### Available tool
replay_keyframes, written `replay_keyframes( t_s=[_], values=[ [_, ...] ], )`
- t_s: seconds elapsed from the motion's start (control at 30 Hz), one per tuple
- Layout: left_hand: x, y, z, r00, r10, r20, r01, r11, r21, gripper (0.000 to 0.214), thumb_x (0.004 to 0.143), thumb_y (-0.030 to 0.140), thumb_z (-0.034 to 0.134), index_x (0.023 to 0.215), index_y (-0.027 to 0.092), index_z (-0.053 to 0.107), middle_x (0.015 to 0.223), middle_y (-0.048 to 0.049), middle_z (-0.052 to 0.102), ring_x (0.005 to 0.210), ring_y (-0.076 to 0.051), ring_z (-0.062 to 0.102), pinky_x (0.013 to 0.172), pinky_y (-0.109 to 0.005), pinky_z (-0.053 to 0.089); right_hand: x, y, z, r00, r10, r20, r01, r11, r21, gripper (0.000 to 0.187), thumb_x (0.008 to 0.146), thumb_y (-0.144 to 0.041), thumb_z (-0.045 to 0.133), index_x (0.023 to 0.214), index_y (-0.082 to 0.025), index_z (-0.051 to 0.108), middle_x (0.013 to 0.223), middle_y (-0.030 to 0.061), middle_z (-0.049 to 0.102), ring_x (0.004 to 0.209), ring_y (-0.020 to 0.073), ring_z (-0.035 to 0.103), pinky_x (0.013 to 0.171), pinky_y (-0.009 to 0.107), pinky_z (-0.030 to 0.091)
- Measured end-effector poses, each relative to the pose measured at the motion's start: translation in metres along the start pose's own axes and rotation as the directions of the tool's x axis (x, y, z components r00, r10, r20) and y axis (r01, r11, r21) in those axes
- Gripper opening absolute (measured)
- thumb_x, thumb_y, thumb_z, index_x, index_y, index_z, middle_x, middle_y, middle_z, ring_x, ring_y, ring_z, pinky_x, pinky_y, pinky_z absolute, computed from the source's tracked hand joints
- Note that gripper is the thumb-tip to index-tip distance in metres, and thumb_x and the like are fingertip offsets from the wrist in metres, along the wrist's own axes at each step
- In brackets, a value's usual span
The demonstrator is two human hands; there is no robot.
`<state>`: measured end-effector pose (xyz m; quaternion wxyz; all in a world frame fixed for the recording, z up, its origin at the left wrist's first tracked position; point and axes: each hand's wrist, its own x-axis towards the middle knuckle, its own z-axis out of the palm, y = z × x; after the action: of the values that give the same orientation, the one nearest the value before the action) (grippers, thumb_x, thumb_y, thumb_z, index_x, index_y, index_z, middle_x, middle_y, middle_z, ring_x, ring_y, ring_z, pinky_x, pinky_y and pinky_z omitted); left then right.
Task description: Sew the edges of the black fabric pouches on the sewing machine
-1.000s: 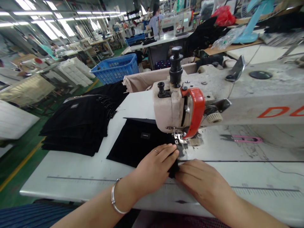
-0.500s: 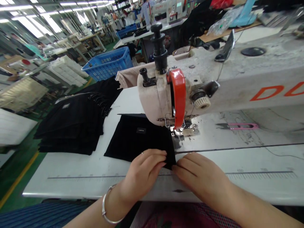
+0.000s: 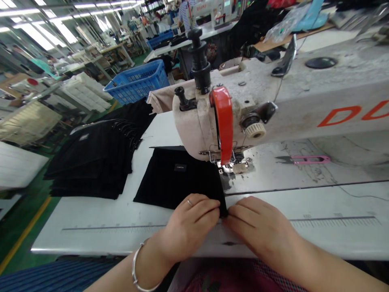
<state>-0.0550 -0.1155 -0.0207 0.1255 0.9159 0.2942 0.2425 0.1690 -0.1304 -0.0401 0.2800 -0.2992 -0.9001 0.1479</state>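
A black fabric piece (image 3: 170, 184) with a small dark label (image 3: 180, 167) lies flat on the white sewing table, its right edge running under the presser foot (image 3: 226, 168) of the sewing machine (image 3: 194, 125). At the near right corner of the cloth, my left hand (image 3: 193, 225) pinches the edge, fingers pressed together. My right hand (image 3: 261, 225) is closed on the same corner from the right, its fingertips almost touching those of the left. The exact grip of both thumbs is hidden.
A stack of black fabric pieces (image 3: 91, 158) lies at the table's left. Pink thread snips (image 3: 310, 159) rest on the machine bed to the right. Printed along the front edge is a ruler scale (image 3: 121, 228). Beyond the table stands a blue crate (image 3: 136, 83); a person in stripes (image 3: 184, 16) is farther back.
My left hand has slid slightly right toward the cloth's corner, closing in on my right hand. The right hand has shifted a little right. The black fabric stays under the machine head.
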Motion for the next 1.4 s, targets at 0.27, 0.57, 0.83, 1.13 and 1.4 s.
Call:
replay_keyframes(
  t_s=[0.27,0.57,0.83,1.13,1.4],
  values=[
    [0.002,0.001,0.003,0.997,0.01,0.077,-0.012,1.0,0.021,0.022,0.096,0.011,0.048,0.114,0.012,0.061,0.106,-0.0082,0.066,0.097,-0.02,0.058,0.089,-0.037,0.052,-0.011,-0.009,0.001,0.994,0.104,-0.033,-0.102,0.994,0.046,0.02,0.095,-0.012,0.05,0.104,-0.018,0.066,0.092,0.0057,0.066,0.085,0.02,0.058,0.076,0.037,0.049],
    [0.002,0.005,0.0,0.998,0.035,0.048,-0.033,0.999,-0.039,0.019,0.097,0.011,0.048,0.11,0.01,0.062,0.111,-0.0085,0.068,0.108,-0.019,0.06,0.095,-0.034,0.054,-0.009,-0.006,-0.003,0.988,0.115,-0.103,-0.105,0.99,0.097,0.03,0.093,-0.014,0.054,0.122,-0.016,0.06,0.116,0.0083,0.067,0.104,0.0213,0.06,0.089,0.038,0.053],
    [0.014,-0.021,-0.002,0.994,0.097,0.046,-0.098,0.995,0.029,0.02,0.097,0.01,0.048,0.11,0.01,0.062,0.113,-0.0071,0.069,0.109,-0.016,0.063,0.099,-0.031,0.053,0.002,0.011,-0.006,0.996,0.069,-0.059,-0.067,0.997,0.032,0.029,0.093,-0.015,0.056,0.121,-0.017,0.06,0.116,0.0066,0.067,0.103,0.022,0.061,0.09,0.043,0.054],
    [0.032,-0.055,0.002,0.997,0.076,0.014,-0.077,0.995,0.065,0.019,0.096,0.01,0.05,0.107,0.012,0.065,0.112,-0.0055,0.071,0.106,-0.015,0.065,0.097,-0.031,0.053,0.025,0.036,-0.012,0.997,0.069,0.015,-0.068,0.994,-0.084,0.028,0.093,-0.02,0.056,0.119,-0.015,0.062,0.117,0.0074,0.067,0.101,0.0243,0.061,0.088,0.046,0.055],
    [0.049,-0.079,0.003,1.0,-0.005,0.001,0.005,0.99,0.138,0.018,0.093,0.01,0.055,0.103,0.018,0.069,0.109,-0.001,0.072,0.103,-0.014,0.066,0.096,-0.027,0.052,0.028,0.048,0.0,0.992,0.122,0.006,-0.118,0.97,-0.214,0.038,0.091,-0.026,0.053,0.126,-0.012,0.059,0.13,0.01,0.061,0.106,0.029,0.062,0.089,0.048,0.057]
  ],
)
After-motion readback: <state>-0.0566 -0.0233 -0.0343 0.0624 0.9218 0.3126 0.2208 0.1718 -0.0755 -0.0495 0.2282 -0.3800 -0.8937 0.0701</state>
